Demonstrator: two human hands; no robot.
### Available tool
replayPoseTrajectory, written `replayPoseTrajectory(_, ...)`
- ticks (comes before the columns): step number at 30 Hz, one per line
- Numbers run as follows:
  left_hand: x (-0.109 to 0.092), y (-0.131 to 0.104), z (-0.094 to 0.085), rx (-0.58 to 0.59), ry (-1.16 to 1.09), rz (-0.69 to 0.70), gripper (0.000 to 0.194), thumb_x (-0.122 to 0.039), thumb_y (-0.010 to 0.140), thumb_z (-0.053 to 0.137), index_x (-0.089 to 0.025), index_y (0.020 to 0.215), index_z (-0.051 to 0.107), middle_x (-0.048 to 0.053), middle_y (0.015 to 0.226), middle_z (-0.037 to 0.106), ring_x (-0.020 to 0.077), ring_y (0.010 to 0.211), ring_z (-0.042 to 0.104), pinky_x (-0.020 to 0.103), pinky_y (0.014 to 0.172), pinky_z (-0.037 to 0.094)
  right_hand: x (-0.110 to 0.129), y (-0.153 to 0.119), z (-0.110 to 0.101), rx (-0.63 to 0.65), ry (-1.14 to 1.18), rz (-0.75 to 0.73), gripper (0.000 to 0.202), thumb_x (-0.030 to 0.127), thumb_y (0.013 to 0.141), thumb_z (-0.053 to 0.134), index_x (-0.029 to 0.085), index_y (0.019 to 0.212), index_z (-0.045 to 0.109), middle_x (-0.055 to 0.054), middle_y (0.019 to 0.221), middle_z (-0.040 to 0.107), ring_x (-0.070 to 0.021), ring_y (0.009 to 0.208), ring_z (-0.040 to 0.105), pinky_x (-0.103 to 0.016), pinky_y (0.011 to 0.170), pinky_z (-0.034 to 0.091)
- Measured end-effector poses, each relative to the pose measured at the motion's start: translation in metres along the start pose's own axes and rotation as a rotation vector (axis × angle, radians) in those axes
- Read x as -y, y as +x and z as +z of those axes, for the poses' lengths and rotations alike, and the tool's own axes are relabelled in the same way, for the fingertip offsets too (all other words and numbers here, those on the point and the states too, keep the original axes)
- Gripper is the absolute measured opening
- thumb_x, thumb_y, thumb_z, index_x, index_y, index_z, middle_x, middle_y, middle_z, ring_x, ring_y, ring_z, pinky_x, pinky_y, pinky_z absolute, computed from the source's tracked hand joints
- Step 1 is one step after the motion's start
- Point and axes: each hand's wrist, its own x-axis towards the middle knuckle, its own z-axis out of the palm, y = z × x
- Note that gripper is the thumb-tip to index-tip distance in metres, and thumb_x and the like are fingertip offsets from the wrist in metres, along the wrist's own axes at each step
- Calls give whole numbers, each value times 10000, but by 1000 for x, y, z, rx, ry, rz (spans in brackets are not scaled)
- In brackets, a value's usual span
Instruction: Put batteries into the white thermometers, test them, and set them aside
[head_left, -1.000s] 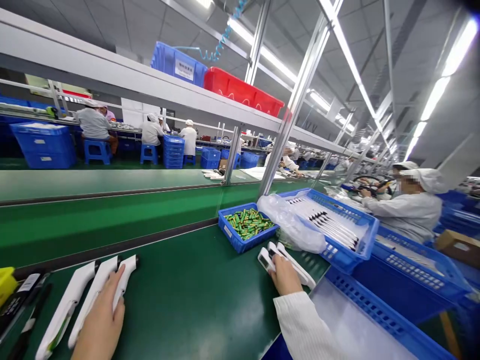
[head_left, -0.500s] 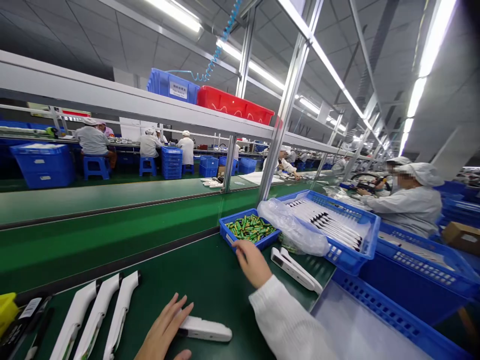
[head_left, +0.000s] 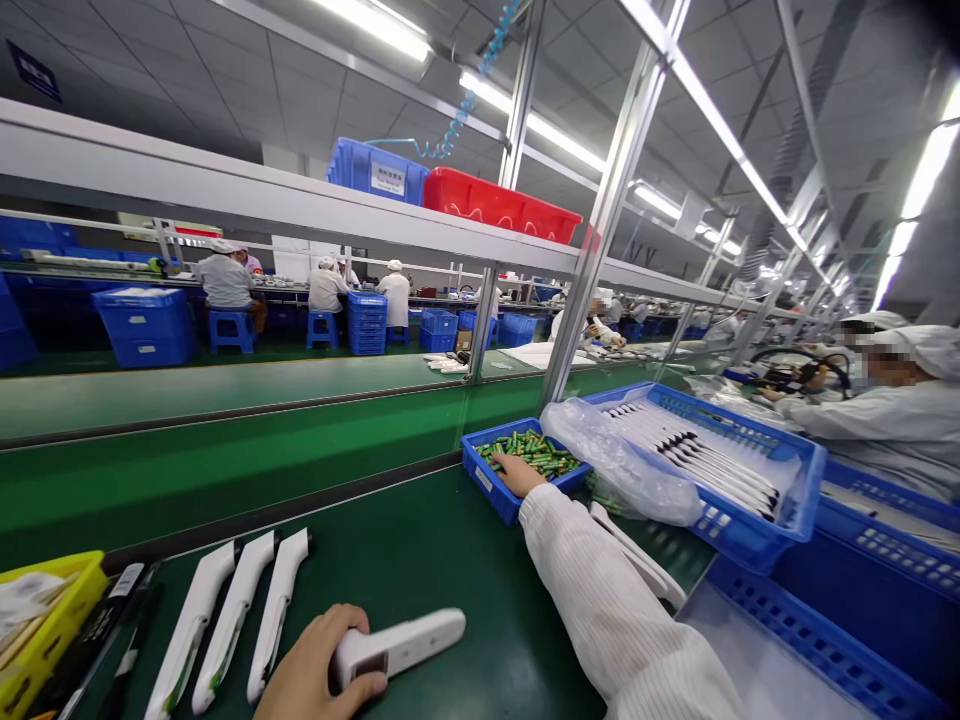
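Observation:
My left hand (head_left: 330, 660) is closed around the thick end of a white handheld device (head_left: 420, 637), its narrow end pointing right above the green work surface. A dark recess shows on the device near my thumb. My right hand (head_left: 519, 474) reaches into a small blue bin (head_left: 487, 487) of green-and-copper batteries (head_left: 551, 455). Its fingers dip among the batteries, and the fingertips are mostly hidden. Left of my left hand, three similar white devices (head_left: 232, 615) lie side by side. Another white piece (head_left: 652, 570) lies partly behind my right sleeve.
A clear plastic bag (head_left: 622, 465) rests between the battery bin and a blue crate (head_left: 802, 520) of white devices. A yellow basket (head_left: 94, 590) and dark pen-like tools stand at left. A metal post (head_left: 600, 210) rises behind the bin. Co-workers sit beyond and at right.
My right hand has moved forward into the battery bin. My left hand, earlier spread over the white device, now grips it, and the device has turned. The view has swung left.

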Motion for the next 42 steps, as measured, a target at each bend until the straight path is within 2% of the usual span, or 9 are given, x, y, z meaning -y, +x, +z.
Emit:
replayPoseTrajectory(4, 11, 6, -3, -108, -225, -60, 377, -544, 719, 599, -262, 969, 588, 60, 969, 622, 270, 888, 604, 286, 709, 461, -3, 2, 2, -28, 67, -43, 242, 294, 914, 554, 140, 1100, 568, -73, 1106, 580, -206, 961, 585, -406, 823, 502)
replayPoseTrajectory(9, 9, 6, -3, -208, -798, -27, 731, -436, 701, 698, -267, 1335, 377, 40, 967, 641, 231, 929, 609, 300, 801, 489, -6, 2, 1, -60, 239, -104, 201, 287, 911, 559, 127, 1030, 583, -47, 980, 607, -166, 832, 606, -351, 743, 521)
replayPoseTrajectory(13, 6, 2, -4, -127, -1312, -117, 503, -356, 833, 583, -245, 1302, 442, 67, 1178, 601, 195, 1055, 572, 296, 898, 481, -9, 0, 2, -119, 441, -138, 173, 293, 903, 563, 121, 902, 583, 4, 773, 592, -113, 641, 577, -265, 604, 500)
replayPoseTrajectory(17, 7, 0, -3, 35, -1543, -220, 319, -337, 885, 490, -150, 1117, 603, 96, 928, 652, 176, 820, 637, 311, 807, 535, -11, -2, 1, -234, 627, -140, 244, 397, 820, 590, 163, 805, 525, 61, 553, 477, -106, 470, 479, -234, 473, 417)
replayPoseTrajectory(23, -7, -4, 2, -131, -1329, -332, 260, -257, 824, 601, -100, 1031, 594, 103, 886, 674, 176, 780, 661, 279, 757, 544, 10, -19, -4, -396, 883, -203, 409, 547, 696, 600, 216, 826, 396, 69, 580, 448, -121, 474, 478, -252, 482, 405)
replayPoseTrajectory(27, -10, -6, 8, -117, -1187, -134, 451, -467, 833, 531, -160, 1162, 500, 13, 682, 620, 156, 570, 607, 269, 551, 509, 61, -42, 21, -374, 1000, -288, 394, 504, 752, 589, 212, 956, 421, 58, 639, 468, -92, 442, 426, -218, 429, 359)
replayPoseTrajectory(30, -2, -4, 11, -186, -1047, -81, 554, -516, 836, 493, -239, 1298, 361, 2, 783, 626, 163, 582, 599, 291, 543, 491, 110, -67, 50, -337, 1050, -351, 311, 458, 811, 559, 207, 963, 458, 31, 681, 493, -109, 514, 478, -218, 459, 387)
replayPoseTrajectory(37, 8, 3, 9, -124, -965, -106, 432, -504, 811, 537, -196, 1113, 503, 84, 1107, 585, 239, 904, 625, 349, 744, 508, 156, -114, 66, 34, 859, -688, 271, 264, 947, 381, 213, 1003, 641, -42, 917, 546, -164, 871, 543, -298, 799, 428)
replayPoseTrajectory(42, 2, 2, 8, -153, -892, -34, 398, -447, 819, 559, -224, 1124, 434, 73, 1133, 547, 230, 982, 588, 341, 762, 525, 145, -118, 69, 279, 755, -689, 93, 205, 875, 502, 189, 841, 587, 12, 768, 556, -121, 664, 508, -223, 620, 396)
